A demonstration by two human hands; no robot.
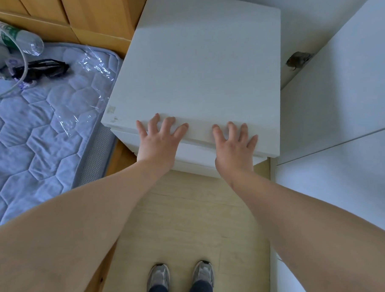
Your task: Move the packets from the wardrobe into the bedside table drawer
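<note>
A white bedside table [196, 64] stands ahead of me, between the bed and the white wardrobe [340, 108] on the right. My left hand [160, 140] and my right hand [233, 144] lie side by side with spread fingers against the table's front edge, over the top drawer front [196, 151]. Both hands hold nothing. The drawer front sits nearly flush under the tabletop. No packets are in view.
A bed with a quilted blue mattress [36, 135] is on the left, carrying a plastic bottle [14, 36], dark glasses [42, 68] and a white cable. A hinge [297, 60] shows on the wardrobe door. My two shoes [179, 276] stand on the pale wooden floor.
</note>
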